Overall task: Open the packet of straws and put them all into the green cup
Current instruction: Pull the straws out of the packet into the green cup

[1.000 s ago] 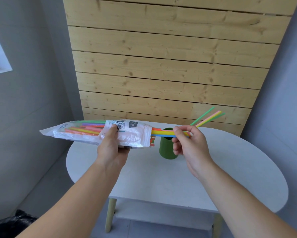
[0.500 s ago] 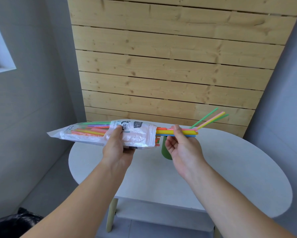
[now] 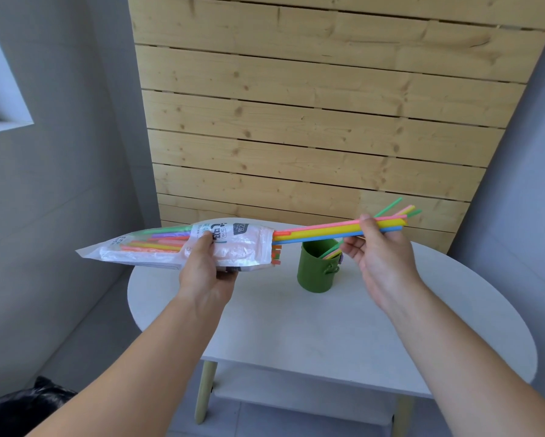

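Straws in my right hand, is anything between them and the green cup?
Nothing visible blocks the green cup: its mouth lies open below the straws. Only their left ends are inside the packet.

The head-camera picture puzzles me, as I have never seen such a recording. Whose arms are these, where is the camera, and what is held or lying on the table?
There is no machine here. A person wears a camera on the head, looking forward and down, so you see their own two arms. The left hand grips a clear plastic packet of coloured straws. The right hand pinches a bunch of straws that sticks partway out of the packet's open end. Below them, on a white table, stands a green cup with a few straws already leaning in it. Behind is a wooden plank wall.
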Demonstrator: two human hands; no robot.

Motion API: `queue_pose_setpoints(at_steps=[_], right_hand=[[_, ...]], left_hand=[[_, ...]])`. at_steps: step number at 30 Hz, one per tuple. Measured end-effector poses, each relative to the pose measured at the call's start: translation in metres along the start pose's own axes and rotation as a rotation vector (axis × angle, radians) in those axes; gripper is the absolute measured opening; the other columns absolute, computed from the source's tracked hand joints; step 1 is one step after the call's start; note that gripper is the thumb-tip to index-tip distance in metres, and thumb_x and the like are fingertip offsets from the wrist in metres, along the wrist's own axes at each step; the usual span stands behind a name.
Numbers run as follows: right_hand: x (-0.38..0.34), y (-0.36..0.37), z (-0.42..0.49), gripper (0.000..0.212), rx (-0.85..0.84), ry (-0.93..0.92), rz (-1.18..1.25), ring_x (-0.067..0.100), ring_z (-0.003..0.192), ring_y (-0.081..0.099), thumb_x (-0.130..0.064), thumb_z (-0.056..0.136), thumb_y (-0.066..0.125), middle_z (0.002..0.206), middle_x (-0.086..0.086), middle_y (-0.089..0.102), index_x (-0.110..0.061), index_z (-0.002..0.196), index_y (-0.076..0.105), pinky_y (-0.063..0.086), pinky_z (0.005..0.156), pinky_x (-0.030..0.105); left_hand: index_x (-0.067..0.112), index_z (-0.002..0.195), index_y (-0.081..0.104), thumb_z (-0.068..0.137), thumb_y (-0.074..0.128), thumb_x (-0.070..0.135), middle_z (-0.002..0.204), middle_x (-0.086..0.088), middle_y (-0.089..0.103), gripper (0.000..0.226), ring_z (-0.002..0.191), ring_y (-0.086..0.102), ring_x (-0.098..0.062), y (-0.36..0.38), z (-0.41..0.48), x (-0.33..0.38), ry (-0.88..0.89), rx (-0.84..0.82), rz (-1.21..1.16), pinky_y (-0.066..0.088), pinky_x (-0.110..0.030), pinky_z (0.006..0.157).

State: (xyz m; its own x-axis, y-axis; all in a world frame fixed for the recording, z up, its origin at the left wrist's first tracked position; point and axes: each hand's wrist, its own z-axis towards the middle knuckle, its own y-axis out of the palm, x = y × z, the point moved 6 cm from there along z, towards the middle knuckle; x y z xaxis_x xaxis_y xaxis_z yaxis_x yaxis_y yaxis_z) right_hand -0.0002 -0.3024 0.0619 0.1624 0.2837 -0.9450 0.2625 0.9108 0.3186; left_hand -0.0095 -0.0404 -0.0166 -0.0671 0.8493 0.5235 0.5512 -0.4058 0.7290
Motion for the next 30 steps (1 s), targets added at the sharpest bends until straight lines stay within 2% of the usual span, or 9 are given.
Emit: queue_pose_setpoints(at_steps=[3, 6, 11, 16, 20, 22, 24, 26, 30], right_hand=[[-0.015, -0.014, 0.01, 0.024, 0.024, -0.037, -0.041, 0.012, 0.057, 0.059, -0.019, 0.102, 0.054, 0.069, 0.005, 0.056, -0.01, 0.08, 0.058, 0.056, 0.058, 0.024], [-0.025, -0.03, 0.02, 0.023, 0.071, -0.068, -0.099, 0.011, 0.056, 0.058, -0.021, 0.101, 0.055, 0.07, 0.006, 0.057, -0.01, 0.081, 0.06, 0.056, 0.057, 0.024], [-0.032, -0.051, 0.027, 0.025, 0.165, -0.112, -0.175, 0.013, 0.057, 0.063, -0.023, 0.1, 0.056, 0.072, 0.007, 0.062, -0.01, 0.08, 0.064, 0.056, 0.064, 0.027], [-0.043, -0.061, 0.028, 0.025, 0.204, -0.16, -0.194, 0.009, 0.057, 0.066, -0.023, 0.1, 0.055, 0.077, 0.008, 0.065, -0.012, 0.08, 0.065, 0.057, 0.069, 0.03], [-0.049, -0.064, 0.025, 0.026, 0.261, -0.237, -0.346, 0.003, 0.05, 0.067, -0.027, 0.1, 0.053, 0.074, 0.003, 0.066, -0.007, 0.091, 0.067, 0.06, 0.075, 0.038], [-0.053, -0.064, 0.024, 0.025, 0.286, -0.28, -0.397, 0.002, 0.049, 0.067, -0.03, 0.1, 0.053, 0.075, 0.002, 0.067, -0.009, 0.092, 0.066, 0.058, 0.071, 0.037], [-0.056, -0.063, 0.023, 0.025, 0.293, -0.314, -0.447, 0.0, 0.05, 0.067, -0.031, 0.1, 0.052, 0.074, 0.002, 0.068, -0.012, 0.09, 0.064, 0.054, 0.062, 0.029], [-0.057, -0.061, 0.024, 0.027, 0.282, -0.321, -0.506, -0.002, 0.049, 0.067, -0.031, 0.1, 0.052, 0.07, 0.001, 0.067, -0.012, 0.086, 0.063, 0.048, 0.056, 0.024], [-0.045, -0.053, 0.026, 0.03, 0.22, -0.277, -0.593, 0.0, 0.047, 0.066, -0.032, 0.099, 0.055, 0.066, 0.003, 0.066, -0.007, 0.085, 0.065, 0.046, 0.049, 0.02]], left_hand=[[0.015, 0.128, 0.062, 0.095, 0.075, 0.018, 0.11, -0.006, 0.078, 0.036, 0.092, 0.077, -0.022, -0.001, 0.002, 0.003, 0.01, 0.004, -0.003, 0.064, -0.039, 0.071], [0.015, 0.132, 0.062, 0.095, 0.074, 0.018, 0.112, -0.005, 0.078, 0.039, 0.09, 0.077, -0.02, -0.004, 0.005, 0.005, 0.036, 0.011, 0.007, 0.063, -0.038, 0.068], [0.016, 0.134, 0.061, 0.093, 0.076, 0.019, 0.115, -0.005, 0.077, 0.044, 0.097, 0.077, -0.022, -0.009, 0.009, 0.004, 0.047, 0.029, 0.019, 0.064, -0.04, 0.076], [0.017, 0.131, 0.059, 0.095, 0.075, 0.017, 0.116, -0.006, 0.076, 0.039, 0.097, 0.076, -0.022, -0.008, 0.006, 0.002, 0.053, 0.015, 0.028, 0.063, -0.042, 0.082], [0.017, 0.129, 0.059, 0.095, 0.074, 0.017, 0.116, -0.006, 0.076, 0.038, 0.097, 0.076, -0.021, -0.007, 0.005, -0.003, 0.045, -0.002, 0.059, 0.063, -0.041, 0.083], [0.016, 0.131, 0.059, 0.095, 0.074, 0.017, 0.117, -0.007, 0.076, 0.038, 0.097, 0.076, -0.021, -0.007, 0.005, -0.006, 0.043, -0.014, 0.075, 0.063, -0.041, 0.081], [0.016, 0.131, 0.06, 0.095, 0.074, 0.017, 0.118, -0.007, 0.077, 0.039, 0.097, 0.077, -0.021, -0.007, 0.006, -0.008, 0.041, -0.02, 0.081, 0.063, -0.041, 0.082], [0.016, 0.131, 0.06, 0.094, 0.074, 0.017, 0.118, -0.006, 0.077, 0.039, 0.098, 0.077, -0.021, -0.008, 0.006, -0.009, 0.038, -0.023, 0.087, 0.063, -0.042, 0.086], [0.017, 0.122, 0.062, 0.094, 0.074, 0.017, 0.119, -0.007, 0.077, 0.031, 0.101, 0.076, -0.022, -0.009, 0.008, -0.014, 0.028, -0.025, 0.097, 0.061, -0.044, 0.094]])
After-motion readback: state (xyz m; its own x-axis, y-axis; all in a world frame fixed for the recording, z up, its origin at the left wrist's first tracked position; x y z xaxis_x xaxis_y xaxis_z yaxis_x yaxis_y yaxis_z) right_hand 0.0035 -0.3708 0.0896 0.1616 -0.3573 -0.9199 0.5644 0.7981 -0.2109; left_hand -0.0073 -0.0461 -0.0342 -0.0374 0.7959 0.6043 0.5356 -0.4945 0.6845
